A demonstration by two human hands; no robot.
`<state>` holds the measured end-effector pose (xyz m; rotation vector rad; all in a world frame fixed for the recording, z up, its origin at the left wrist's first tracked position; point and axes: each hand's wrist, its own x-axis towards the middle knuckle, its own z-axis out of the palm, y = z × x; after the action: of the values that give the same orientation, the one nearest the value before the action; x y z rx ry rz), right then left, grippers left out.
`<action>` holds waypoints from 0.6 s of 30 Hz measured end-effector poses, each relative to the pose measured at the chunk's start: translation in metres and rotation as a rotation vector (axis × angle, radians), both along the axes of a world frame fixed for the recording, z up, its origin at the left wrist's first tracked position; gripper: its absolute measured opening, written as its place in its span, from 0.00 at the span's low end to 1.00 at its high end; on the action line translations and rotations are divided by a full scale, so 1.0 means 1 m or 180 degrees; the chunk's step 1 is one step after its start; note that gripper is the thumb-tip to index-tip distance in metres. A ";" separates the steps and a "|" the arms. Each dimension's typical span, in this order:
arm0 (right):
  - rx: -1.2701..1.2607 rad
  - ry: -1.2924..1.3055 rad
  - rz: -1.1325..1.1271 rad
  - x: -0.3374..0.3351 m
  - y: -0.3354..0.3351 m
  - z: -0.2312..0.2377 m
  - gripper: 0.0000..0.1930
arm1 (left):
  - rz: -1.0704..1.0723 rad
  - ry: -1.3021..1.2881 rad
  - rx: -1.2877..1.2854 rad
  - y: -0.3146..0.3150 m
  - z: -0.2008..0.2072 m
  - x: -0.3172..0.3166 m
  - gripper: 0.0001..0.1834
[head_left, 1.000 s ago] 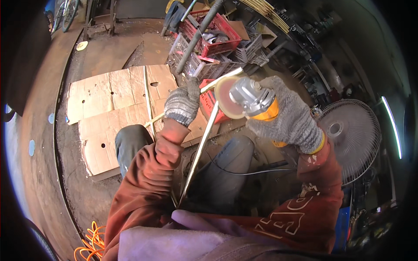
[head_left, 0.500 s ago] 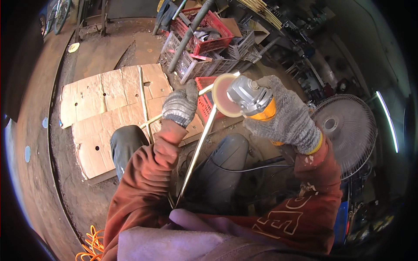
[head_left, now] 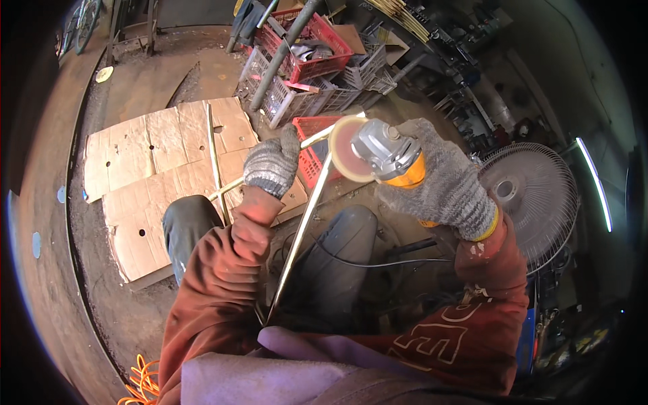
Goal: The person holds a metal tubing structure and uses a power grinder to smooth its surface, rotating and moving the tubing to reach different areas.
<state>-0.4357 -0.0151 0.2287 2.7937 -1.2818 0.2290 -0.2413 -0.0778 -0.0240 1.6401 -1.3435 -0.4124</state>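
Observation:
My right hand (head_left: pixel 449 179), in a grey knit glove, is closed around an angle grinder (head_left: pixel 386 150) with a yellow body and silver head. Its round, tan-and-pinkish disc (head_left: pixel 347 150) lies over the corner where two shiny bars of a metal frame (head_left: pixel 302 233) come together; whether it touches them I cannot tell. My left hand (head_left: pixel 272 162), also gloved, is closed on the frame's crossbar to the left of the disc. One long bar slopes from the disc toward my lap, between my knees. Another bar of the frame crosses above the cardboard.
Flattened cardboard (head_left: pixel 158 152) with holes lies on the floor at left. Red crates (head_left: pixel 322 48) and grey crates (head_left: pixel 287 101) are stacked ahead. At right stands a round fan (head_left: pixel 530 202). A dark cable (head_left: pixel 378 264) runs past my knee; an orange hose (head_left: pixel 142 381) coils at lower left.
The surroundings and my left hand have shifted slightly left in the picture. Both hands keep their grips, and the grinder's disc stays over the bar corner.

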 end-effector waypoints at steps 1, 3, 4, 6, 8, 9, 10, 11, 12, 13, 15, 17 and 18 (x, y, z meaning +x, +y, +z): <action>-0.0210 -0.0067 0.0166 -0.001 0.001 -0.001 0.37 | -0.0006 0.0004 0.0004 0.002 0.004 0.000 0.31; -0.0127 -0.0006 -0.0038 -0.002 0.002 0.000 0.37 | -0.0072 0.0443 0.0262 0.004 0.011 0.002 0.39; -0.0061 0.0058 -0.0226 -0.002 0.003 0.001 0.37 | -0.0072 0.0456 0.0254 0.003 0.010 0.001 0.39; -0.0124 0.0118 -0.0067 -0.004 0.003 -0.006 0.38 | 0.0046 0.0238 0.0216 0.001 0.006 0.001 0.35; -0.0164 0.0168 0.0058 -0.008 0.002 -0.013 0.40 | 0.0012 0.0321 0.0173 0.009 0.015 0.002 0.35; -0.0179 0.0279 -0.0033 -0.009 0.001 -0.016 0.39 | -0.0004 0.0397 0.0127 0.011 0.017 0.002 0.36; -0.0203 0.0399 -0.0110 -0.008 0.001 -0.016 0.39 | -0.0007 0.0413 0.0123 0.009 0.014 0.001 0.36; -0.0207 0.0414 -0.0112 -0.007 0.001 -0.014 0.39 | 0.0002 0.0218 -0.0030 0.006 0.006 0.000 0.36; -0.0185 0.0281 -0.0111 -0.006 0.002 -0.011 0.39 | 0.0012 0.0024 -0.0182 0.002 0.001 -0.001 0.36; -0.0157 0.0135 -0.0114 -0.005 0.002 -0.009 0.39 | 0.0007 0.0026 -0.0181 0.000 -0.002 -0.002 0.36; -0.0279 0.0221 -0.0118 -0.002 0.003 -0.006 0.39 | -0.0039 -0.0013 -0.0023 -0.006 -0.006 -0.002 0.32; -0.0405 0.0316 -0.0119 0.000 0.003 -0.006 0.39 | -0.0019 0.0024 -0.0071 -0.009 -0.011 -0.003 0.31; -0.0318 0.0319 -0.0134 -0.001 0.001 -0.007 0.38 | 0.0009 0.0054 -0.0118 -0.011 -0.013 -0.003 0.31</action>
<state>-0.4364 -0.0137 0.2220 2.6559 -1.2686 0.1445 -0.2446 -0.0884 -0.0368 1.6045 -1.3288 -0.3966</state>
